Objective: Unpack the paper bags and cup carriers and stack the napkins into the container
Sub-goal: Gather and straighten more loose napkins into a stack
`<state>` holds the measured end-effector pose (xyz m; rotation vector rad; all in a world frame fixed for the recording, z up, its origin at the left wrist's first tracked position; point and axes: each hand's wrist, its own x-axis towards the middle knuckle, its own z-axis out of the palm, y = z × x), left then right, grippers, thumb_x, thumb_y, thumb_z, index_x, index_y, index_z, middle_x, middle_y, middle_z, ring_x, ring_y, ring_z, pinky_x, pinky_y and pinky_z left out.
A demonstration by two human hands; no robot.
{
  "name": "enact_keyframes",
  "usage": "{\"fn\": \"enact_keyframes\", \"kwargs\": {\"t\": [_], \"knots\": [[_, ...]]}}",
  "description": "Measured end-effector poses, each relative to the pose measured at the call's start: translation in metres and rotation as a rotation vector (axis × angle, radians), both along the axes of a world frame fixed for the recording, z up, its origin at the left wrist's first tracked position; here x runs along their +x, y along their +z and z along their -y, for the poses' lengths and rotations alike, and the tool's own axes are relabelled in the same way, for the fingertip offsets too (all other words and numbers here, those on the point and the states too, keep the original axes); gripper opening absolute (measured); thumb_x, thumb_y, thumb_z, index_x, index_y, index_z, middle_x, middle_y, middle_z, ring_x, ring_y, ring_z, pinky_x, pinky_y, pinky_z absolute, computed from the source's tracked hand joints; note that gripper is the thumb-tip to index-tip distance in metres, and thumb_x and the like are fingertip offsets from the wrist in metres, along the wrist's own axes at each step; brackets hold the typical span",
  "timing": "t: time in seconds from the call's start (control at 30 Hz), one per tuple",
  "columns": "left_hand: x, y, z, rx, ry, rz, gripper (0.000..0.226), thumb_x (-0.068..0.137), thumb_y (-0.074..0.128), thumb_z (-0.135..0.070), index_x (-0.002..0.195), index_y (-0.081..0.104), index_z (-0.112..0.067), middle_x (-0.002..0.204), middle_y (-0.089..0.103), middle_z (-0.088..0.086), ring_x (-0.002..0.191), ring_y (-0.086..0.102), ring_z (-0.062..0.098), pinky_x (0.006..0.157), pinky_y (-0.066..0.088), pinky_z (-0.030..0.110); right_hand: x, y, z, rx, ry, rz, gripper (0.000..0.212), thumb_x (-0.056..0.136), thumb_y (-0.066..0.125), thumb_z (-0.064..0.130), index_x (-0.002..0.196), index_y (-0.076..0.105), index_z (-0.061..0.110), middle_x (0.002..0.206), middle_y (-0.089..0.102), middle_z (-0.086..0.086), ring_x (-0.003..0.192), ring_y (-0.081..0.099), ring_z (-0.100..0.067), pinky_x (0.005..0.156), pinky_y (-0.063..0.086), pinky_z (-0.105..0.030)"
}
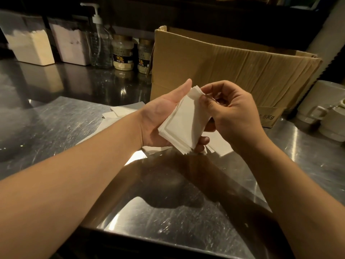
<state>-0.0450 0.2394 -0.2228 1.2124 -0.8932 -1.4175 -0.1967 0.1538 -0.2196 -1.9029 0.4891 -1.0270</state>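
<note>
A stack of white napkins is held above the steel counter, tilted. My left hand cradles it from the left and below, thumb up along its edge and fingertips curled under it. My right hand pinches the stack's top right corner with thumb and fingers. More loose white napkins lie flat on the counter behind my left wrist, and others show under my right hand. An open brown cardboard box stands just behind my hands.
At the back left stand two tubs of powder, a clear pump bottle and two labelled jars. White mugs are stacked at the right edge. The counter's front edge runs below my forearms.
</note>
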Motion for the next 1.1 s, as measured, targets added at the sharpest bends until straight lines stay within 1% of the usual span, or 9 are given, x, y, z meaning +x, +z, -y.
{"fn": "enact_keyframes", "kwargs": {"t": [0.13,0.23,0.3,0.4,0.57,0.73,0.83,0.93,1.1], "knots": [[0.002,-0.001,0.004,-0.022,0.037,0.095,0.07,0.087,0.036,-0.078,0.139,0.047,-0.032,0.136,0.064,0.016,0.121,0.065,0.037,0.1,0.056,0.05,0.001,-0.001,-0.001,0.015,0.008,0.034,0.016,0.095,0.068,0.012,0.096,0.07,0.027,0.105,0.068,0.006,0.099,0.068,-0.017,0.053,0.06,-0.029],[0.005,-0.004,0.006,-0.038,0.025,0.103,0.078,0.084,0.04,-0.079,0.146,0.044,-0.032,0.144,0.058,0.019,0.127,0.062,0.04,0.106,0.051,0.053,0.003,-0.003,0.001,-0.037,-0.031,-0.007,0.016,0.096,0.068,0.019,0.107,0.07,0.03,0.116,0.064,-0.001,0.104,0.064,-0.019,0.054,0.059,-0.026],[0.007,-0.006,0.007,-0.035,0.012,0.104,0.082,0.082,0.042,-0.081,0.148,0.042,-0.032,0.144,0.059,0.017,0.127,0.061,0.04,0.108,0.05,0.054,0.003,-0.003,0.003,-0.044,-0.045,-0.061,0.02,0.096,0.067,0.026,0.116,0.068,0.031,0.117,0.062,-0.002,0.103,0.063,-0.018,0.056,0.061,-0.03],[0.007,-0.006,0.007,-0.035,-0.002,0.088,0.083,0.079,0.043,-0.078,0.149,0.042,-0.034,0.142,0.061,0.015,0.126,0.062,0.039,0.103,0.053,0.051,0.002,-0.002,0.001,-0.018,-0.033,-0.072,0.01,0.096,0.067,0.027,0.106,0.068,0.03,0.11,0.066,-0.001,0.096,0.068,-0.016,0.057,0.063,-0.035],[0.002,-0.003,0.005,-0.029,0.015,0.023,0.062,0.095,0.028,-0.075,0.136,0.053,-0.036,0.119,0.075,0.005,0.108,0.073,0.03,0.092,0.06,0.046,0.001,0.0,-0.002,0.006,-0.026,-0.028,0.005,0.097,0.066,0.025,0.1,0.064,0.021,0.101,0.066,0.001,0.09,0.068,-0.016,0.057,0.059,-0.025],[0.003,-0.004,0.005,-0.013,0.031,-0.055,0.058,0.098,0.031,-0.071,0.131,0.057,-0.033,0.104,0.077,0.004,0.095,0.073,0.024,0.08,0.061,0.04,-0.002,0.004,0.0,0.031,-0.009,0.003,0.007,0.099,0.064,0.015,0.095,0.064,0.021,0.095,0.068,0.005,0.087,0.069,-0.012,0.063,0.061,-0.029],[0.005,-0.002,0.004,0.0,0.049,-0.034,0.055,0.098,0.032,-0.069,0.125,0.06,-0.029,0.093,0.077,0.003,0.085,0.074,0.022,0.074,0.062,0.036,-0.006,0.01,0.003,0.161,0.121,0.039,0.016,0.098,0.06,0.011,0.086,0.065,0.021,0.086,0.068,0.01,0.08,0.064,-0.004,0.068,0.059,-0.026],[0.006,-0.001,0.005,0.016,0.07,0.012,0.061,0.097,0.035,-0.07,0.135,0.054,-0.027,0.101,0.071,0.005,0.092,0.071,0.024,0.081,0.06,0.036,-0.008,0.014,0.004,0.284,0.255,0.02,0.023,0.098,0.056,0.009,0.08,0.064,0.02,0.084,0.066,0.007,0.082,0.061,-0.01,0.07,0.054,-0.025],[0.001,-0.003,0.004,-0.006,0.036,-0.013,0.057,0.097,0.033,-0.07,0.136,0.053,-0.034,0.117,0.073,0.008,0.103,0.072,0.031,0.086,0.061,0.046,-0.001,0.005,0.002,0.31,0.105,-0.001,0.012,0.095,0.064,0.011,0.085,0.07,0.015,0.086,0.071,0.001,0.083,0.063,-0.021,0.066,0.053,-0.034]]}}
